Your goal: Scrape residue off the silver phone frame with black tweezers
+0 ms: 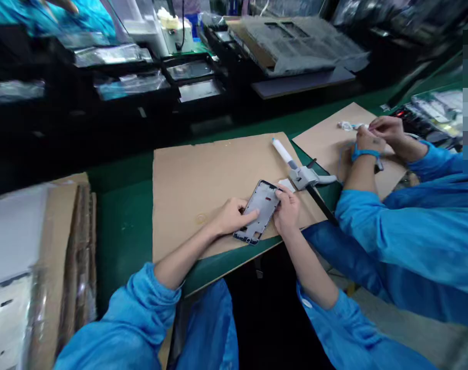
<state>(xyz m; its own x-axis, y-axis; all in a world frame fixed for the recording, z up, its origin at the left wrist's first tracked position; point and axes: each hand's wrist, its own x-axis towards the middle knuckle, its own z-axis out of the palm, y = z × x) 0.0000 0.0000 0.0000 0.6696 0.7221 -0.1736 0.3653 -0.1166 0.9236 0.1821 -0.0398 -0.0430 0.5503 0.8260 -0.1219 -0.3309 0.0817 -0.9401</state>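
Note:
A grey phone frame [259, 209] lies on a brown cardboard sheet [203, 180] near the table's front edge. My left hand [232, 216] grips its left side, fingers curled with a fingertip resting on its face. At the frame's upper right corner my right hand [287, 208] pinches the frame, fingers closed. Just beyond my right hand lie a small white pad [287, 185] and a glue dispenser gun [300, 167] with a white syringe tube.
A co-worker in a blue coat sits at my right, hands [376, 134] working on a white item over a second cardboard sheet [330, 136]. Black trays [191, 79] with bagged parts line the back. Wrapped stacks [33, 267] stand at the left on the green table [122, 221].

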